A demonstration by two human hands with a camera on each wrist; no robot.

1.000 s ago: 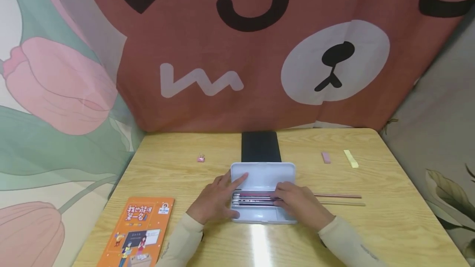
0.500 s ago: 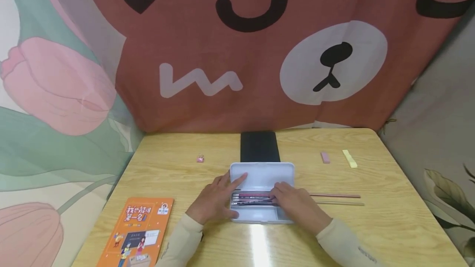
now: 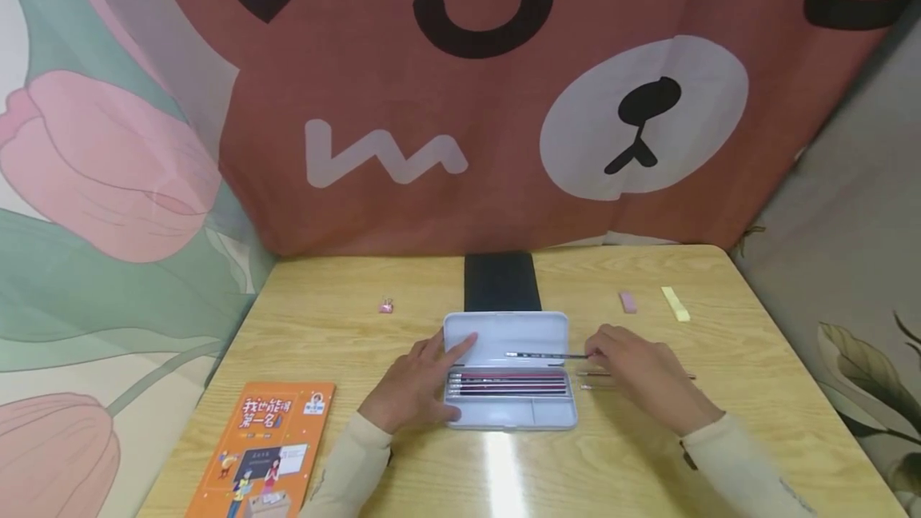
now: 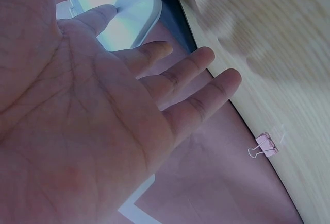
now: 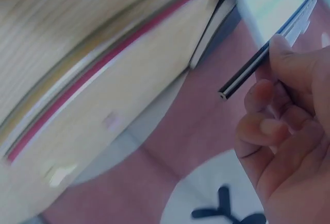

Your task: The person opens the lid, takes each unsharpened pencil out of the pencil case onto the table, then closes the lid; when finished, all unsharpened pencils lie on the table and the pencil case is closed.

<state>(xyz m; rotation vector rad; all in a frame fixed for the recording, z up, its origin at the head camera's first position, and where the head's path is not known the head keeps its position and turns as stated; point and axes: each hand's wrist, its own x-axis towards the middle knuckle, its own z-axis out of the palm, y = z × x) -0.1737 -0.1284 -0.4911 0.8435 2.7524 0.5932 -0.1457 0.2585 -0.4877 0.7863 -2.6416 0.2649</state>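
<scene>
At the left end of the white pencil box point(image 3: 496, 414), the box is touched by the left hand point(image 3: 410, 390); its fingers are spread wide, and nothing is gripped. Just right of the box's lid point(image 3: 532, 330), a dark pencil point(image 3: 550, 355) is pinched by the right hand point(image 3: 643, 374), between thumb and bent fingers. More pencils point(image 3: 507, 384) are laid in the box. Two other pencils point(image 3: 593, 387), partly hidden, are seen on the table point(image 3: 432, 278) to its right.

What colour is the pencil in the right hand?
The pencil looks dark, nearly black, with a pale streak along it, best seen in the right wrist view.
</scene>
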